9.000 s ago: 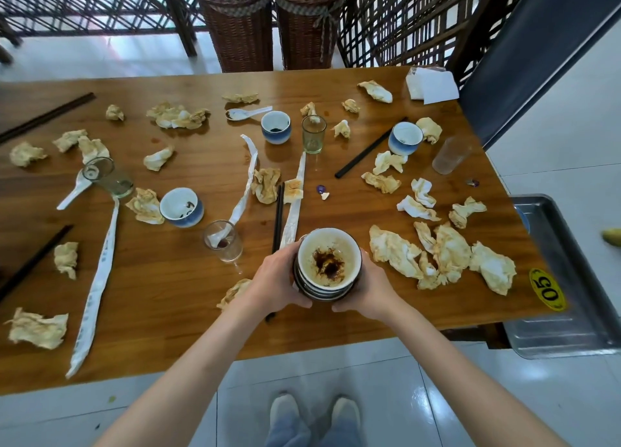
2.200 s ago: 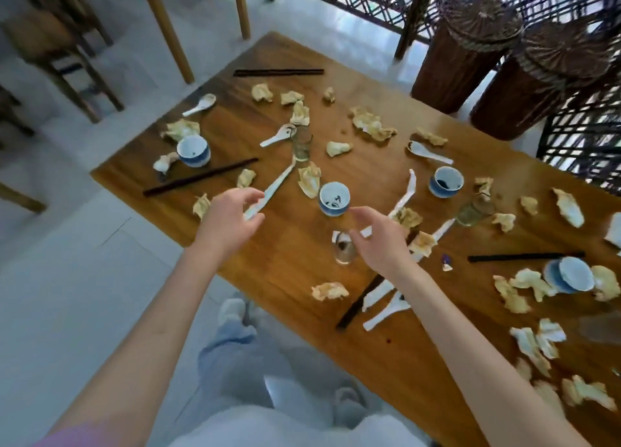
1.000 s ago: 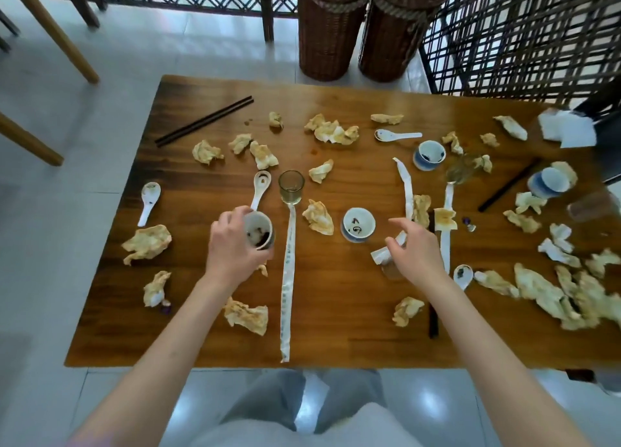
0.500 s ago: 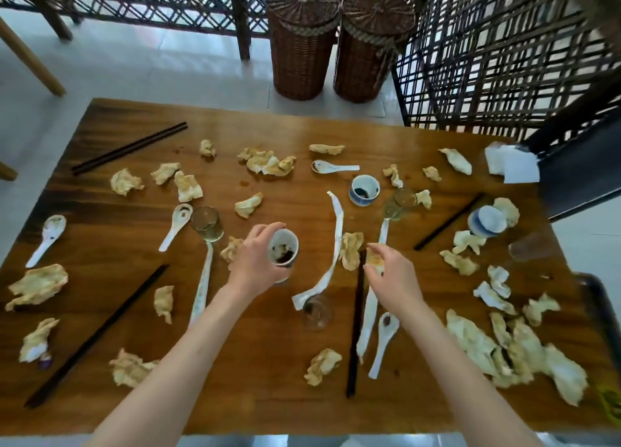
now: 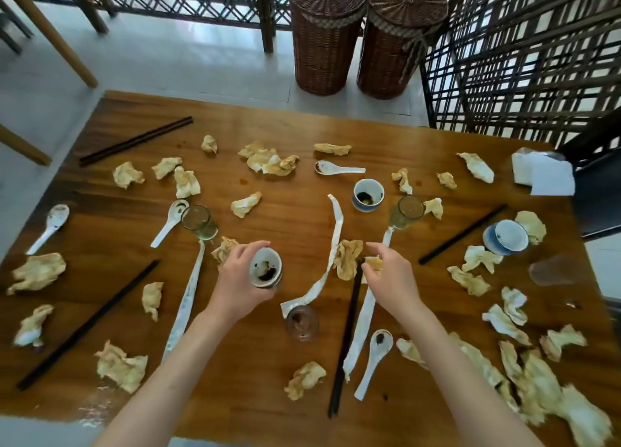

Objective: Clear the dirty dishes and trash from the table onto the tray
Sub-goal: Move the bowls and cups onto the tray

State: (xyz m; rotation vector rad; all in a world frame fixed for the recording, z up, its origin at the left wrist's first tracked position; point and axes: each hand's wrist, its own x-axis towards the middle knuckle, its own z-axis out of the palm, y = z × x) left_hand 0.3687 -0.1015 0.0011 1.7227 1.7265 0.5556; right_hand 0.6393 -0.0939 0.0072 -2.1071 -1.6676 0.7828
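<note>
Wood table [image 5: 268,406], littered: crumpled napkins [image 5: 121,367] all over, black chopsticks [image 5: 134,141], white spoons [image 5: 373,362], paper sleeves [image 5: 186,298], glasses [image 5: 200,223], blue-white cups [image 5: 368,195], folded white paper [image 5: 544,174] at far right corner.

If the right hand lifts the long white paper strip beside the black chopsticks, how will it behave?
The paper strip will probably droop, since it looks thin and already bends. It seems light, and its far end under the glass may snag.

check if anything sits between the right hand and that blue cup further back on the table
Nothing solid blocks it. The right hand sits near a crumpled napkin, and only bare table and a paper strip to the left lie before the blue cup.
</note>
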